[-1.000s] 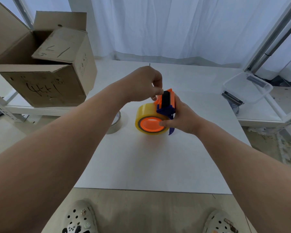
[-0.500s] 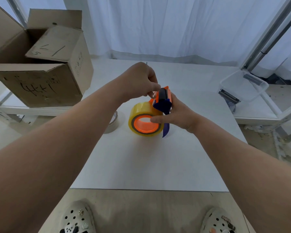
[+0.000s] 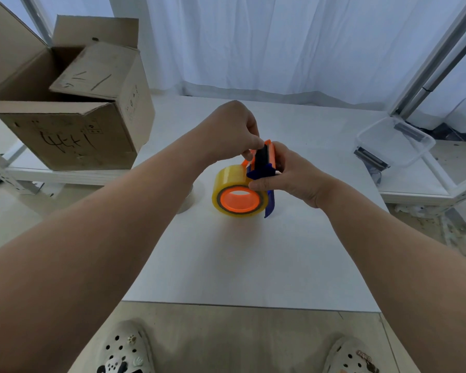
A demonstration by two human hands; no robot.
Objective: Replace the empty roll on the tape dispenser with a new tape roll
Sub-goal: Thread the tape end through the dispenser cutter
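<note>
Gripping the tape dispenser point(image 3: 261, 161) by its stiff frame, right hand point(image 3: 293, 176) over the surface point(image 3: 240, 265), you pinch at its roller with your left hand point(image 3: 229, 130); film from the mounted new tape roll point(image 3: 226, 179) likely clings.

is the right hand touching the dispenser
Touching. The head view shows the right hand gripping the dispenser, with its thumb laid across the blue frame just above the tape roll.
</note>
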